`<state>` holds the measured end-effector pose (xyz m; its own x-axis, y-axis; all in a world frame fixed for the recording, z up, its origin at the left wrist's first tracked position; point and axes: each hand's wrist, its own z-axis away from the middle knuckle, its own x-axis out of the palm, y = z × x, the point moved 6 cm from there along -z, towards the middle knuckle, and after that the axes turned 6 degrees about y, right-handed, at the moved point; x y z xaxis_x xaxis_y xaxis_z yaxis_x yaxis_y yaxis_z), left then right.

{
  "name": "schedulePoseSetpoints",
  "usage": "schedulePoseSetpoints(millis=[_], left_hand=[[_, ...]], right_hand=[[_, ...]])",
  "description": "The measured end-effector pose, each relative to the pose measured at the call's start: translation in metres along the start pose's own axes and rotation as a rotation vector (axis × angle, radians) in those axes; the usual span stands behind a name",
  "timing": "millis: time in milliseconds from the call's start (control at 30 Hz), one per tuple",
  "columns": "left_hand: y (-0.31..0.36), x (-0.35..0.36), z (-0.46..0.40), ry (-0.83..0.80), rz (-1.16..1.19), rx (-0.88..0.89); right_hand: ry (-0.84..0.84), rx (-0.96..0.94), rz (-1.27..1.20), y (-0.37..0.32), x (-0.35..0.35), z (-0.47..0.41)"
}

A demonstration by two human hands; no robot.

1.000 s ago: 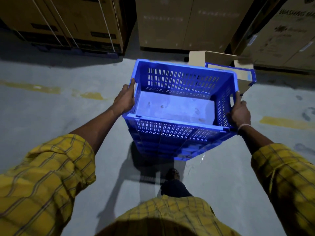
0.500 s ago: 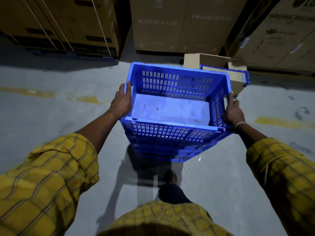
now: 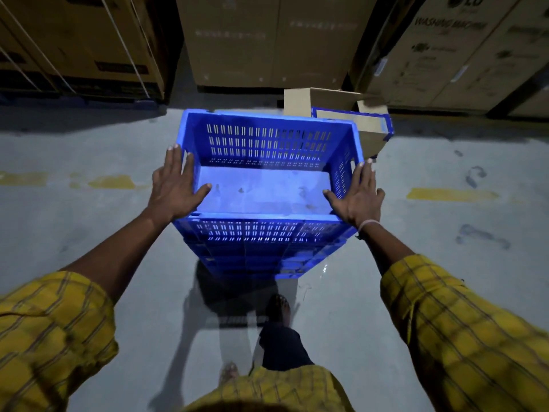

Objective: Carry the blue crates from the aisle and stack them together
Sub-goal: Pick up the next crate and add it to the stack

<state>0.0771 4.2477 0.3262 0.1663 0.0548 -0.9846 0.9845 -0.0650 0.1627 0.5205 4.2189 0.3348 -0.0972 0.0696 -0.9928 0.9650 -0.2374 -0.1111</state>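
Note:
A blue slotted crate (image 3: pixel 264 141) sits on top of a stack of blue crates (image 3: pixel 258 257) on the grey floor in front of me. Its inside is empty. My left hand (image 3: pixel 175 185) lies flat over the crate's left rim with fingers spread. My right hand (image 3: pixel 358 193) lies flat over the right rim, fingers spread too. Neither hand curls around the rim. Yellow checked sleeves cover both my forearms.
An open cardboard box (image 3: pixel 335 102) with a blue-edged flap (image 3: pixel 383 126) stands just behind the stack at the right. Tall cartons (image 3: pixel 267 40) line the far side, a washing-machine carton (image 3: pixel 454 49) at the right. Yellow floor marks (image 3: pixel 451 194) run across. My foot (image 3: pixel 277 307) is near the stack.
The crate came down onto the stack. Both hands left their grip on the side rims and now rest flat with fingers spread.

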Motion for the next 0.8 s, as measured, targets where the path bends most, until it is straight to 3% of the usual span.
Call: schedulePoseSetpoints(millis=[433,800], left_hand=[[-0.002,-0.004,0.014,-0.195,0.139,0.051],[-0.041,-0.044,0.105,0.038,0.242,-0.024]], right_hand=[[-0.222,-0.037,-0.091,-0.003,-0.015,0.013],[-0.092,-0.368,-0.295,-0.123,-0.035,0.057]])
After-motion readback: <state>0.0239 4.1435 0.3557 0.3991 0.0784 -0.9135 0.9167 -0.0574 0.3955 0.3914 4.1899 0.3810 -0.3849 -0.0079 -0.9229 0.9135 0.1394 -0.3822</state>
